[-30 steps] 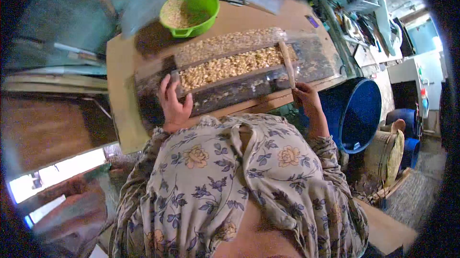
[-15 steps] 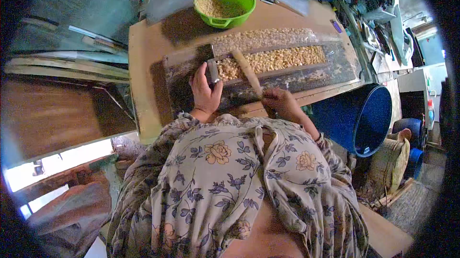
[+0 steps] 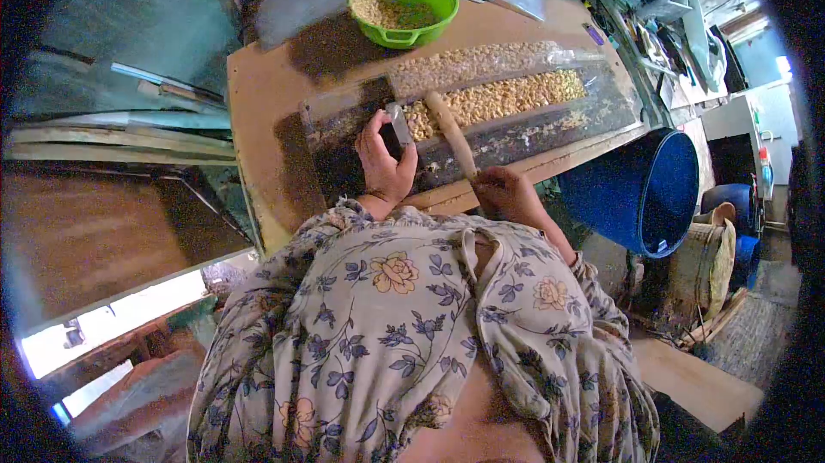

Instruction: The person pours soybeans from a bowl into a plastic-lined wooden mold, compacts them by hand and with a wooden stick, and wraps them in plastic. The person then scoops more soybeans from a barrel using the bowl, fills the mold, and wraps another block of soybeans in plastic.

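A long strip of nut-like golden pieces (image 3: 524,99) fills a channel in a dark, worn board (image 3: 550,132) on the table. At the channel's left end my left hand (image 3: 385,166) is closed on a small metal block (image 3: 400,125), thumb on the near side and fingers on the far side. My right hand (image 3: 505,191), by the table's front edge, grips the near end of a wooden stick (image 3: 454,136). The stick's far end rests at the left part of the strip, close to the block. Behind it, clear plastic film (image 3: 481,66) covers a second band of similar pieces.
A green basin (image 3: 407,38) with more pieces stands at the back of the brown table (image 3: 266,93). Right of the table's front edge is a large blue barrel (image 3: 623,196). Planks (image 3: 129,132) lie at the left. Clutter lines the right back side.
My left hand and the metal block have shifted slightly right in view. The stick's far end has moved a little right, and the whole view has turned slightly.
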`<move>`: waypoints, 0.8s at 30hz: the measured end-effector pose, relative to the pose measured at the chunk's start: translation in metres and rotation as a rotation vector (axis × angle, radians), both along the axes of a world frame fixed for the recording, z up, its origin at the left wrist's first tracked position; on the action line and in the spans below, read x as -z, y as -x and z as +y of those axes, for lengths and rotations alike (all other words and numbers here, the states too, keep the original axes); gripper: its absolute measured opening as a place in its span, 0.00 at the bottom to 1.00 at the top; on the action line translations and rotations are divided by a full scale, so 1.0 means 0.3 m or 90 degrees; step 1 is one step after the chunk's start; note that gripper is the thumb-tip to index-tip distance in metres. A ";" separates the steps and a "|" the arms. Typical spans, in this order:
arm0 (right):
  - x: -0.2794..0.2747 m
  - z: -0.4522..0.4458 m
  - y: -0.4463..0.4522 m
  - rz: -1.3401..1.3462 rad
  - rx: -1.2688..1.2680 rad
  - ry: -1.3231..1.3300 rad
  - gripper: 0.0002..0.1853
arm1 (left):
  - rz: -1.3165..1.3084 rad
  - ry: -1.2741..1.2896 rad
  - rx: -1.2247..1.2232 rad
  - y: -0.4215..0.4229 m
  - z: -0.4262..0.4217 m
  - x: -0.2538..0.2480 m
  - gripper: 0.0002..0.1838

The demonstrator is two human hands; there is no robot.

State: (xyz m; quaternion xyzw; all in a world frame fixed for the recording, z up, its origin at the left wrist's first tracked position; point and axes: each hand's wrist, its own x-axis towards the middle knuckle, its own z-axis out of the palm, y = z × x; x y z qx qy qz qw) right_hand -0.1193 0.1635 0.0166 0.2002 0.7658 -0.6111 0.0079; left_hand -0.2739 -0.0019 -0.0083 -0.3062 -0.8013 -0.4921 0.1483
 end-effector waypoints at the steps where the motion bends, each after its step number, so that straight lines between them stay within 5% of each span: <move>1: -0.015 -0.018 0.012 -0.051 0.026 0.035 0.08 | 0.000 0.000 0.003 0.001 0.003 -0.001 0.35; 8: -0.069 -0.070 0.114 0.009 -0.084 -0.074 0.07 | 0.000 0.005 0.011 0.006 0.013 0.014 0.36; 13: -0.111 -0.022 0.095 0.021 -0.034 0.065 0.07 | 0.036 -0.006 0.024 0.010 0.010 0.011 0.36; 15: -0.168 0.062 0.065 -0.032 -0.001 0.199 0.07 | 0.004 -0.037 0.042 0.007 0.012 0.010 0.37; 19: -0.254 0.303 -0.032 0.055 0.122 -0.025 0.08 | -0.005 -0.001 0.025 -0.007 0.020 -0.006 0.35; 24: -0.234 0.707 -0.175 0.118 0.274 -0.037 0.08 | -0.148 -0.034 -0.042 -0.019 0.041 -0.060 0.32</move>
